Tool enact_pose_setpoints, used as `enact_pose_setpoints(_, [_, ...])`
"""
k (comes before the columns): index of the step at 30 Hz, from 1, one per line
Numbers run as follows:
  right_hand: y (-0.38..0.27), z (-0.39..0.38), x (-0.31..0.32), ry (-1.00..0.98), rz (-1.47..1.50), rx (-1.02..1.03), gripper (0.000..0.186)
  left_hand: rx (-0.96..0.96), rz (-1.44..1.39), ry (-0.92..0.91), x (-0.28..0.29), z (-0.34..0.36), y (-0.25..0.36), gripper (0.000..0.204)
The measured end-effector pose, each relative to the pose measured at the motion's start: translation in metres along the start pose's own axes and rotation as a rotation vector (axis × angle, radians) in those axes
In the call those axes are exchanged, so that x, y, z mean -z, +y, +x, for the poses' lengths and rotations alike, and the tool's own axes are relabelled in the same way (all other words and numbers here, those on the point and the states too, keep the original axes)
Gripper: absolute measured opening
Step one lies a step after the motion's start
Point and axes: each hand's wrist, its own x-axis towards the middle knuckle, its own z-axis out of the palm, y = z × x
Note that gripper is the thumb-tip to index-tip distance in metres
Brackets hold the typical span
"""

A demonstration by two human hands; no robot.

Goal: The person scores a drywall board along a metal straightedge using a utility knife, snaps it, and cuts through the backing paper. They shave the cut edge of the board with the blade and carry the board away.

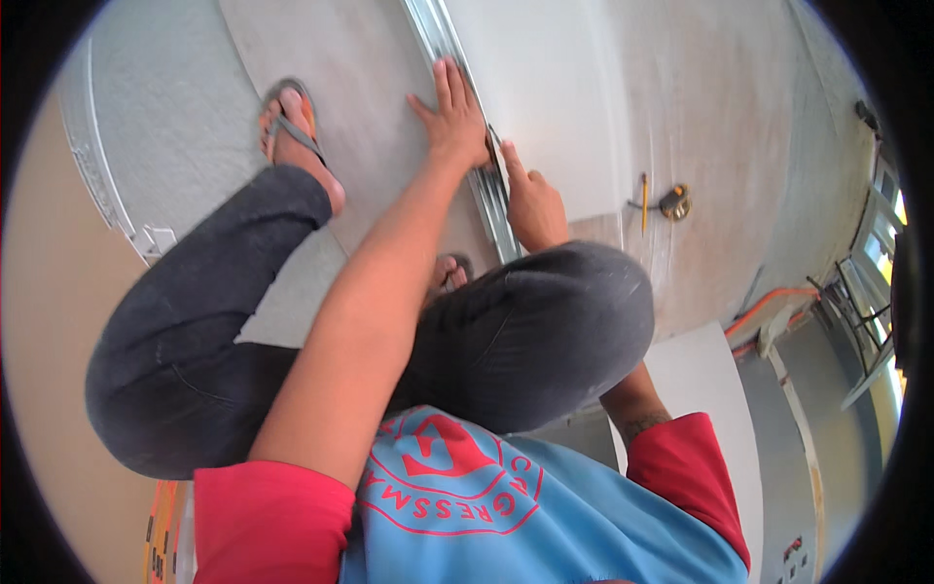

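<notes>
A long silvery metal profile [492,206] lies along the left edge of a white board [545,88]. My left hand [455,125] presses flat on the profile, thumb spread away from the stretched fingers. Just beside it, my right hand [535,206] is closed around what looks like a utility knife [497,154], index finger stretched along it. The blade end sits against the profile's edge near the heel of my left hand. Most of the knife's handle is hidden in my right hand.
A yellow pencil [643,204] and a round brass-coloured tape measure [675,201] lie right of my knee. My sandalled foot [292,125] stands at the left. Another metal profile [97,175] runs along the far left. An orange cable [769,304] and metal frames [866,277] are at the right.
</notes>
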Motion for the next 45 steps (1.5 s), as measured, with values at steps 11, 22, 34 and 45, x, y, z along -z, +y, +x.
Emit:
enact_pose_setpoints(11, [0.061,-0.235,0.013,-0.135,0.134,-0.291,0.056,-0.028,0.039,-0.046,0.008,0.003,0.008,0.142])
enact_pose_setpoints(22, [-0.090,0.236,0.131,0.408,0.176,0.272,0.049,-0.046,0.020,0.067,0.012,-0.005,0.009,0.143])
enact_pose_setpoints(34, [-0.174,0.354,0.153,0.289,0.149,0.204,0.057,0.029,0.016,-0.145,0.019,0.003,0.002,0.134])
enact_pose_setpoints(45, [-0.186,0.349,0.171,0.265,0.055,0.194,0.049,0.011,0.014,-0.096,0.022,0.002,0.002,0.132])
